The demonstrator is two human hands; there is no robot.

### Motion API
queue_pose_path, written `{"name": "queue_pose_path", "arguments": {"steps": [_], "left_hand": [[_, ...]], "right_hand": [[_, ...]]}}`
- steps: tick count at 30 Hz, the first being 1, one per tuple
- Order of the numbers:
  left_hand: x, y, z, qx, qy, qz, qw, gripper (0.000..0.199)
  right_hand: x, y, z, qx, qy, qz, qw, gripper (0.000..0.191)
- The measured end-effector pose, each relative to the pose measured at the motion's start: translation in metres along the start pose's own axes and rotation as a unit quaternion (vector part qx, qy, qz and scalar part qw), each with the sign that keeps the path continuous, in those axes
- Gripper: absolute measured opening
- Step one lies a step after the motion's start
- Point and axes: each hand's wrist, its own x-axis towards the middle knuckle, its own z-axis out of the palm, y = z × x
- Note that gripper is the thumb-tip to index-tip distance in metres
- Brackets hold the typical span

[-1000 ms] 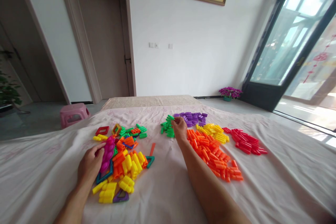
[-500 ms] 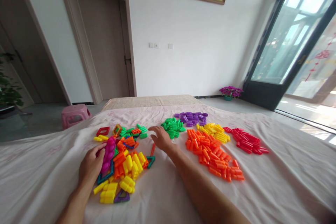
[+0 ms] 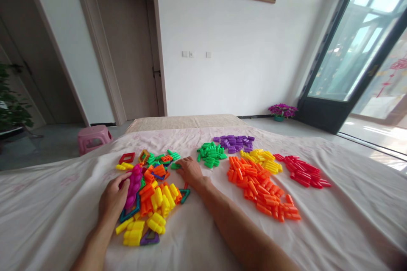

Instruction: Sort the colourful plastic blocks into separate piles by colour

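Observation:
My left hand (image 3: 114, 197) is closed around a magenta bumpy strip (image 3: 134, 186), held at the left edge of a mixed pile. My right hand (image 3: 191, 173) reaches to the pile's far right side. Its bent fingers are down on a green plastic building block (image 3: 174, 166), partly covering it. Between the hands lie yellow building blocks (image 3: 165, 199) and orange building blocks (image 3: 147, 197). A blue frame piece (image 3: 136, 209) lies under the magenta strip. A teal triangle frame (image 3: 185, 196) sits just below my right hand, and a purple triangle frame (image 3: 150, 237) at the near end.
Sorted heaps of blocks lie to the right: green (image 3: 210, 154), purple (image 3: 235, 143), yellow (image 3: 262, 160), orange (image 3: 260, 186) and red (image 3: 303, 170). A wrinkled pale cloth (image 3: 343, 220) covers the surface. Beyond it stand a pink stool (image 3: 94, 137) and a flower pot (image 3: 280, 117).
My right hand has moved left and down, from above the cloth onto the green building block. My left hand keeps the magenta strip in nearly the same place. The view has shifted slightly.

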Motion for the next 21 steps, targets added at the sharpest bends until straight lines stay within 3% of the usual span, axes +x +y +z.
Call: {"name": "queue_pose_path", "arguments": {"steps": [3,6,11,14,17,21], "left_hand": [[0.000,0.000,-0.001,-0.001,-0.006,-0.004,1.000,0.050],[-0.001,-0.001,-0.001,-0.006,-0.016,-0.012,1.000,0.051],[-0.008,0.001,0.003,-0.083,-0.023,0.031,0.996,0.057],[-0.013,0.006,0.001,-0.123,-0.051,0.058,0.989,0.064],[-0.022,0.010,-0.005,-0.121,-0.100,0.108,0.982,0.071],[-0.046,0.004,-0.012,-0.051,-0.115,0.194,0.973,0.088]], "right_hand": [[-0.002,0.001,-0.002,-0.009,0.014,0.015,1.000,0.022],[-0.005,0.007,-0.017,-0.018,0.079,0.061,0.995,0.023],[-0.014,0.043,-0.059,-0.023,0.217,0.173,0.960,0.028],[-0.020,0.063,-0.072,-0.002,0.260,0.221,0.940,0.034],[-0.022,0.064,-0.069,0.035,0.259,0.200,0.944,0.034],[-0.022,0.036,-0.052,0.092,0.196,0.112,0.970,0.032]]}}
